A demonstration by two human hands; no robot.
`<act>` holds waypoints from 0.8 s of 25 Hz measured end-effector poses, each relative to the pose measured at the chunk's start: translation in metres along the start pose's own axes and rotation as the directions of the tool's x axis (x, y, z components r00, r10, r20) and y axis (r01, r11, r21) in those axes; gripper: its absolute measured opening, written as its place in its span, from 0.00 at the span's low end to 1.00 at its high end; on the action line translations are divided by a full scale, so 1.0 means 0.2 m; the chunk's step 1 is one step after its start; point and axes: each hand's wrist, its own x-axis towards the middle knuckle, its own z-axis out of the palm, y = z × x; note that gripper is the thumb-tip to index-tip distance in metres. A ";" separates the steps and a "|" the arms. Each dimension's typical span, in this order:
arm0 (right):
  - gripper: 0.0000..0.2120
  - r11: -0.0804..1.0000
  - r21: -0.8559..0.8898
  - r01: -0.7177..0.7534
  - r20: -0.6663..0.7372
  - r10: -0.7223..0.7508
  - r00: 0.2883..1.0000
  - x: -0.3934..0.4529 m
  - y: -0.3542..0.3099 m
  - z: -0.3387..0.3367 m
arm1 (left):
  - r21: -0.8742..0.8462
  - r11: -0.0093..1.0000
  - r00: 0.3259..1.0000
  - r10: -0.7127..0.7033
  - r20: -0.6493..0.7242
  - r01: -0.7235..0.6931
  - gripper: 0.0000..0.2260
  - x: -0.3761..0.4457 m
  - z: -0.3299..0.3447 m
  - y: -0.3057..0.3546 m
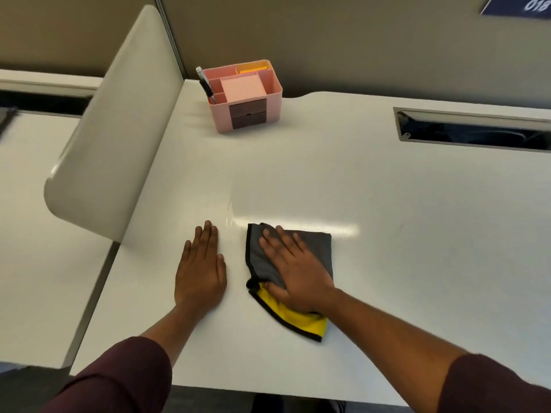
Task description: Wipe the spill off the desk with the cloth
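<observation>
White laminate desk (387, 234) fills the cubicle, partitioned on one side. Straight fingers (286, 239) of the right hand (295, 272) press flat on one folded grey-and-yellow microfibre cloth with black edging (316, 248), well in front of the one pink plastic desk organiser (246, 95). Left of the cloth, the left hand (201, 272) rests flat, fingers straight, holding nothing. Soft and light, the cloth likely bunches unless pressed under a broad palm. A faint wet streak (229, 216) glints beyond it.
</observation>
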 end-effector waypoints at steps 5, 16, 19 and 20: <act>0.39 0.988 -0.002 -0.154 -0.049 0.154 0.987 -0.32 0.10 -0.02 | -0.002 1.000 1.000 0.014 0.014 -0.014 0.30 0.01 -0.03 0.02; 0.47 0.624 0.050 -0.780 -0.173 0.774 0.609 -0.22 0.75 -0.20 | 0.061 0.970 0.971 0.230 0.057 -0.234 0.36 0.40 -0.07 -0.16; 0.48 0.642 0.076 -0.763 -0.170 0.763 0.624 0.05 0.86 -0.25 | 0.059 0.971 0.972 0.230 0.054 -0.233 0.35 0.40 -0.06 -0.16; 0.48 0.673 0.067 -0.737 -0.174 0.735 0.656 0.15 0.84 -0.26 | 0.050 0.972 0.973 0.226 0.055 -0.229 0.35 0.41 -0.06 -0.16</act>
